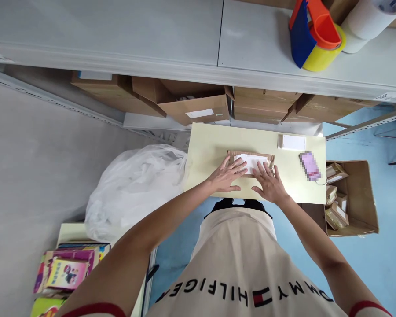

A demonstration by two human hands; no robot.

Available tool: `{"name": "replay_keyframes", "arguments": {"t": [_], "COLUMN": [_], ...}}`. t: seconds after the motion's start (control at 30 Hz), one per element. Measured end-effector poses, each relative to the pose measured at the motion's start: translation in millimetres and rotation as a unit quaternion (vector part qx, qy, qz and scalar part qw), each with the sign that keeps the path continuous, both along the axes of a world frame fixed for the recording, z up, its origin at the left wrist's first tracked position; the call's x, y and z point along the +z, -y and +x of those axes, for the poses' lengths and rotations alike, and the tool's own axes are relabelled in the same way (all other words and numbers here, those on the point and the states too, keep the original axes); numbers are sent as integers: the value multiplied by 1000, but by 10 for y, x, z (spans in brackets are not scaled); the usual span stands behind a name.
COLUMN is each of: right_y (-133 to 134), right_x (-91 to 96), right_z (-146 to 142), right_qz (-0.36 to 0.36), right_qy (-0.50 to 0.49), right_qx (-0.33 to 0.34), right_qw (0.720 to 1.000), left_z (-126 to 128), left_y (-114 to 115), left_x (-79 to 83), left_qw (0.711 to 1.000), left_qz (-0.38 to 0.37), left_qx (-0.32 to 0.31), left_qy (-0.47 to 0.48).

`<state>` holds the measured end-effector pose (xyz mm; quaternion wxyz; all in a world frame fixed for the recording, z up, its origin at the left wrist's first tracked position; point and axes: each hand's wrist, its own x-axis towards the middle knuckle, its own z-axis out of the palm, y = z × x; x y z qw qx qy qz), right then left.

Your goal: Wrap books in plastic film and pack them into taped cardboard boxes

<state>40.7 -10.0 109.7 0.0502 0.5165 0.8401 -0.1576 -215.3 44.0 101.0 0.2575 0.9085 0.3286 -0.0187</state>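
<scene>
A flat brown padded parcel (251,155) with a white label (251,160) lies on a small pale yellow table (211,149). My left hand (226,175) rests flat on the parcel's left part, fingers spread. My right hand (269,181) lies flat on its right part, fingers stretched over the label. Neither hand grips anything. A white slip (292,142) and a pink phone (309,165) lie to the right on the table.
An open cardboard box (353,198) with several small brown packets stands right of the table. A white plastic bag (135,189) sits to the left. Books (67,270) lie at lower left. A tape dispenser (312,35) and a white roll (366,22) stand on the grey shelf (119,39), with cartons (194,105) beneath.
</scene>
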Motion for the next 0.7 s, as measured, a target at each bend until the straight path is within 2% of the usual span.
{"name": "replay_keyframes", "arguments": {"t": [0.07,0.2,0.27,0.3,0.37,0.43,0.47,0.5,0.57,0.63,0.7], "right_y": [77,126,74,30,-84,-206,-258,-299,-335,-305,-213], "right_x": [-24,-69,-101,-123,-175,-230,-252,-270,-289,-285,-262], "right_z": [20,133,149,137,79,4,-33,-65,-112,-133,-125], "right_qz": [-16,6,28,37,43,19,-4,-31,-74,-87,-79], "right_qy": [-1,-21,-52,-75,-128,-161,-167,-168,-167,-172,-180], "right_qx": [-3,-63,-126,-171,-282,-391,-435,-467,-498,-505,-510], "right_qw": [1000,998,990,982,950,906,885,868,848,841,837], "left_z": [-84,-197,-152,-102,28,149,193,221,237,220,206], "left_y": [16,24,20,13,-18,-64,-88,-109,-135,-141,-137], "left_x": [-12,-39,-50,-58,-85,-131,-160,-191,-254,-301,-315], "left_qw": [1000,999,995,990,962,912,887,865,840,835,829], "left_qz": [-2,-3,-1,1,-4,-45,-81,-124,-203,-238,-237], "left_qx": [0,36,89,137,270,404,452,481,497,488,496], "left_qy": [11,26,32,34,39,49,55,63,79,95,101]}}
